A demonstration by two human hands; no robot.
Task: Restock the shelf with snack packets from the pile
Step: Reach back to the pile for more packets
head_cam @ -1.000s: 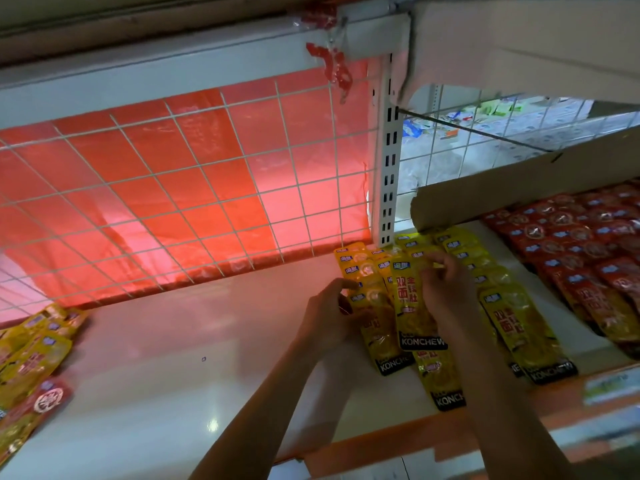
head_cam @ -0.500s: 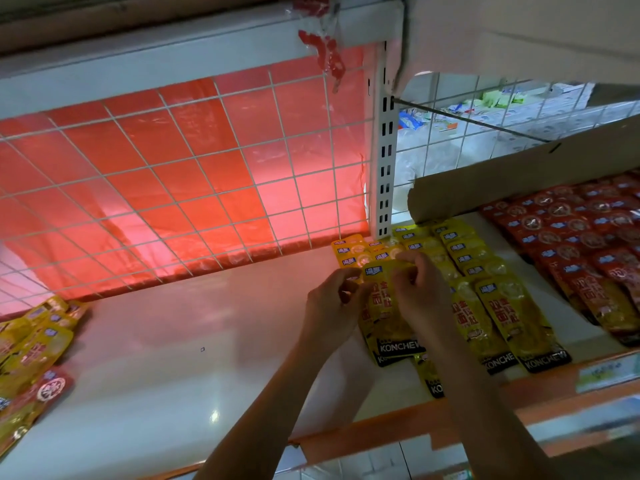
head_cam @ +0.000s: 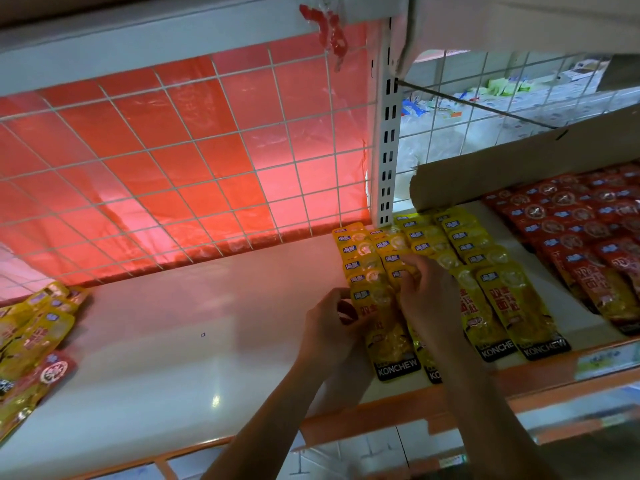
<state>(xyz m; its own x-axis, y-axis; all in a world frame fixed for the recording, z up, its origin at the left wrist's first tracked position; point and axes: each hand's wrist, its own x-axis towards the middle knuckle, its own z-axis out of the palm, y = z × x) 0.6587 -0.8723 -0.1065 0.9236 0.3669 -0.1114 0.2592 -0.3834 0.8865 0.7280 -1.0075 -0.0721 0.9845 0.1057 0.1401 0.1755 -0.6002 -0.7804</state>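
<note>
left hand (head_cam: pixel 330 327) and right hand (head_cam: pixel 427 299) both grip one yellow snack packet (head_cam: pixel 388 327) on the shelf (head_cam: pixel 173 341).

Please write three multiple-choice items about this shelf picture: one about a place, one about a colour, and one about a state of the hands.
1. Where do the red packets lie?
A. right of the yellow rows
B. left end of the shelf
C. on the floor

2. What colour is the sheet behind the wire grid?
A. blue
B. red
C. green

3. What are both hands doing?
A. hanging free
B. lifting the cardboard
C. touching yellow packets

Answers:
1 A: they lie beyond the yellow rows.
2 B: red shows through the wire.
3 C: left hand and right hand rest on the yellow packets.
</note>
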